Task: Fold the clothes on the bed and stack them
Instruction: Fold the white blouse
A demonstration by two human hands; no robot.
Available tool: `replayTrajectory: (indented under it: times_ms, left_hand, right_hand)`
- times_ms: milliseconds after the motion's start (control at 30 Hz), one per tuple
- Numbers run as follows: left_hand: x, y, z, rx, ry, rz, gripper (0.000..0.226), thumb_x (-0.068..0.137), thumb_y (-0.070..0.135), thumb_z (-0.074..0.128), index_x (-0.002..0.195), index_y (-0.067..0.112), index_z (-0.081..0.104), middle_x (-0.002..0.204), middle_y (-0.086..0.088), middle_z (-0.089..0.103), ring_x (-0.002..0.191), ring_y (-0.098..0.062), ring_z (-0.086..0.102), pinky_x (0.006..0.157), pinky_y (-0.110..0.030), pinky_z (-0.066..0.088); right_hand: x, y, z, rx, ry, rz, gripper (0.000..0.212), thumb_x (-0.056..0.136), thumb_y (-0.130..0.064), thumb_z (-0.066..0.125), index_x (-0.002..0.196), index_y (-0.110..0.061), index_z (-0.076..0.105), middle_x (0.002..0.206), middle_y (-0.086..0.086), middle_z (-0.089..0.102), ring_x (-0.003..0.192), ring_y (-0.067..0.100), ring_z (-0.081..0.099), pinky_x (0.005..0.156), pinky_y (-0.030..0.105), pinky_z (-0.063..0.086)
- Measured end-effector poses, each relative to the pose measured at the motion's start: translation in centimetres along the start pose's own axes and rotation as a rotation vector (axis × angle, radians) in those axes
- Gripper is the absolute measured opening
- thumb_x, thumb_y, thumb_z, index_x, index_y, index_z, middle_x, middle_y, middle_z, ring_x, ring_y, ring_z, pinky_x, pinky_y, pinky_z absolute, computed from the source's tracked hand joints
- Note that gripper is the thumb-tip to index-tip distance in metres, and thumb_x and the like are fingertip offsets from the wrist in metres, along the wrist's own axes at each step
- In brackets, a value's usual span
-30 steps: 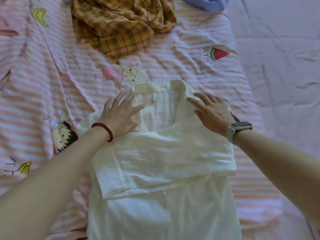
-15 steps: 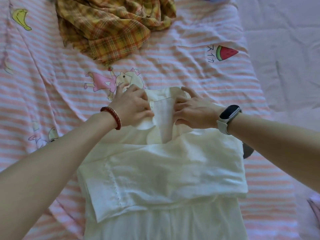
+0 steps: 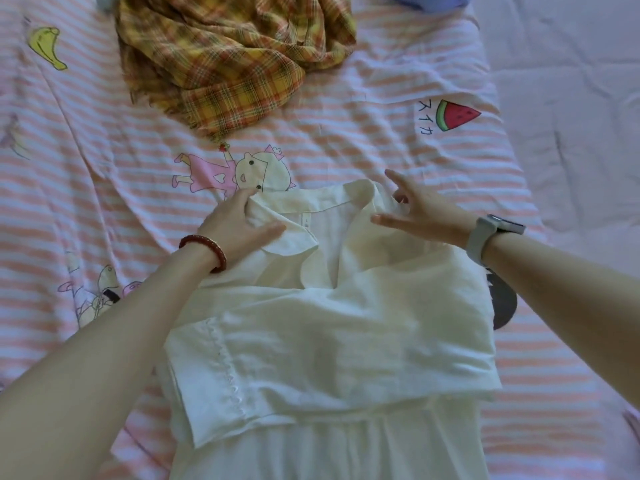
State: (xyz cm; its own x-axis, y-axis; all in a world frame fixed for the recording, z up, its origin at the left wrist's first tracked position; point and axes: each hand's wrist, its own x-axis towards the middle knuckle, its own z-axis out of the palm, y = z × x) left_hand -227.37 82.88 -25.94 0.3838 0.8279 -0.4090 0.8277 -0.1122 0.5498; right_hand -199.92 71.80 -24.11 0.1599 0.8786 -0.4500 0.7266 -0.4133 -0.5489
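Left hand (image 3: 239, 226) pinching the left collar flap of the white garment (image 3: 329, 341); right hand (image 3: 426, 216) spread, fingers straight, at the right collar edge. Garment: thin creased cotton, sleeves folded across, lower centre, on striped cartoon-print bed sheet (image 3: 346, 140). Upper centre: crumpled plaid garment (image 3: 228, 53), coarse weave.

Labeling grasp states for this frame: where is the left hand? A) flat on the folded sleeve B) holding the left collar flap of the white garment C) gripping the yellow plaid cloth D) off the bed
B: the left hand, with the red bead bracelet, has fingers and thumb around the left collar flap of the white collared garment; the crumpled yellow plaid cloth lies untouched farther up the bed.
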Motion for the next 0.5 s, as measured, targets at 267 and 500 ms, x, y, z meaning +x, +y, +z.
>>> replayTrajectory:
  times_ms: [267, 500]
  left_hand:
    - [-0.2, 0.5, 0.0, 0.025, -0.043, 0.109, 0.027, 0.084, 0.034, 0.062, 0.094, 0.011, 0.054, 0.085, -0.002, 0.058, 0.086, -0.027, 0.056, 0.061, -0.030, 0.036]
    - [-5.2, 3.0, -2.9, 0.227, 0.313, 0.406, 0.034, 0.082, 0.036, 0.067, 0.098, 0.006, 0.060, 0.085, -0.011, 0.064, 0.080, -0.033, 0.059, 0.064, -0.035, 0.043]
  right_hand:
    - [-1.2, -1.8, 1.0, -0.179, 0.265, -0.153, 0.031, 0.091, -0.036, 0.057, 0.084, -0.013, 0.036, 0.063, -0.007, 0.039, 0.053, 0.014, 0.037, 0.045, 0.019, 0.024]
    - [-7.2, -3.0, 0.2, -0.345, 0.553, -0.423, 0.031, 0.090, -0.031, 0.056, 0.079, -0.003, 0.050, 0.062, 0.006, 0.049, 0.045, 0.030, 0.047, 0.042, 0.025, 0.017]
